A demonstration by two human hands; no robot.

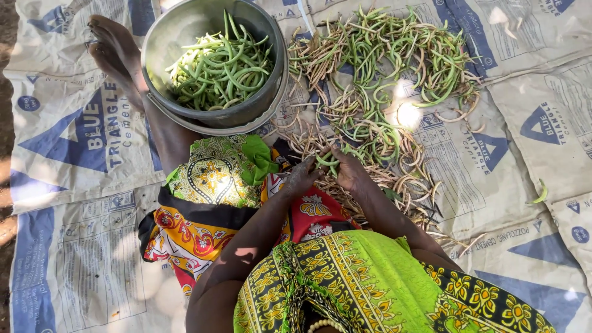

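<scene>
The person sat on the ground with both hands brought together just in front of the lap, at the near edge of a wide heap of bean pods (376, 92). The left hand (302, 177) and the right hand (350, 171) met over a small bunch of green pods (327, 161), the fingers of both curled in and pinched on it from either side, so the bunch poked out between them; how tightly each finger pressed could not be told. The heap spread from the hands toward the far right: fresh green pods lay mostly at its far side, while paler, dried, tan pods (394, 185) lay nearer, just right of the right hand and touching the wrist. To the far left of the hands stood a round metal bowl (265, 105), filled with sorted green pods (219, 68), resting against the person's outstretched leg (163, 132). The bare foot (114, 52) lay left of the bowl, at the far side of the scene. A patterned cloth in yellow, green, red and black (209, 191) covered the lap. Everything lay on printed grey-and-blue sacks (80, 246) spread flat as a ground sheet. One lone green pod (541, 194) lay well apart at the right.
</scene>
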